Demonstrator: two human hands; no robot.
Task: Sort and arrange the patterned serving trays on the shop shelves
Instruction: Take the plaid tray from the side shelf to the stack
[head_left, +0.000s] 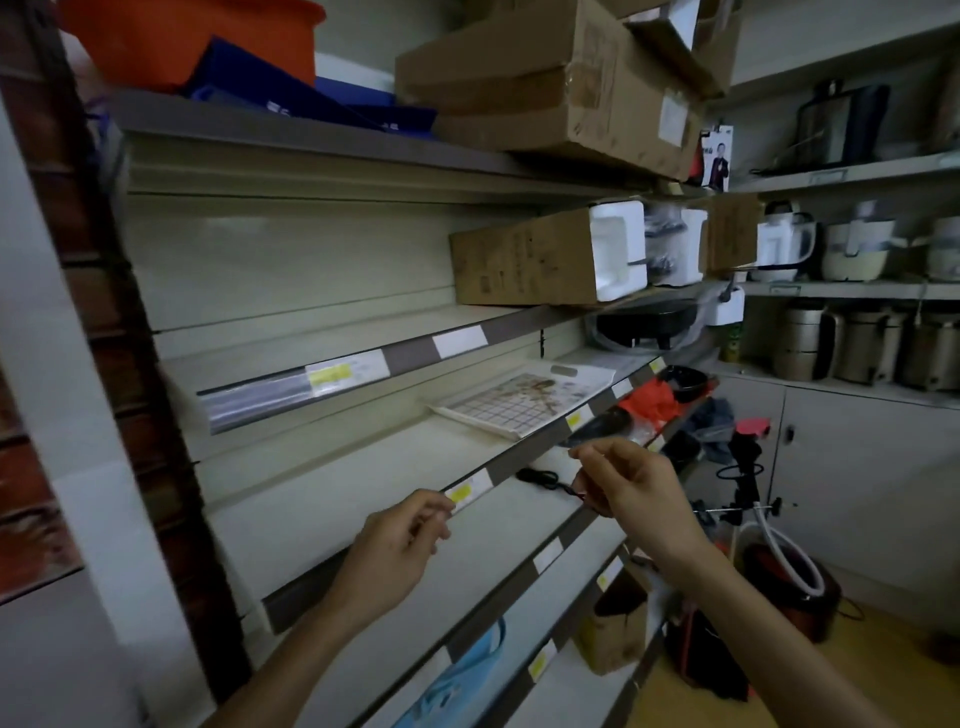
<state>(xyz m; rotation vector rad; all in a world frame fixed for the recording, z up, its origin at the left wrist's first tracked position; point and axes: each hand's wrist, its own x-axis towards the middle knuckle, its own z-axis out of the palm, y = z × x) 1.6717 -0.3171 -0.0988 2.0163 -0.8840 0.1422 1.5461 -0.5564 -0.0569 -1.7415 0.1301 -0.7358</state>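
One patterned serving tray (519, 402), white with a grid and a floral print, lies flat on the middle shelf (332, 499) towards its right end. Both my hands are at that shelf's front price strip (524, 470), below and left of the tray and not touching it. My left hand (395, 551) pinches the strip beside a yellow label (461, 492). My right hand (636, 491) has its fingers curled and pinches the strip farther right, just under the tray's front corner.
A cardboard box with foam inserts (545, 257) sits on the shelf above, and larger boxes (561, 88) on top. A black cable (540, 478) lies on the shelf below. Red plastic (652, 405) and a black bowl (685, 382) lie to the right. Kettles and cookers (857, 343) fill the right-hand shelves.
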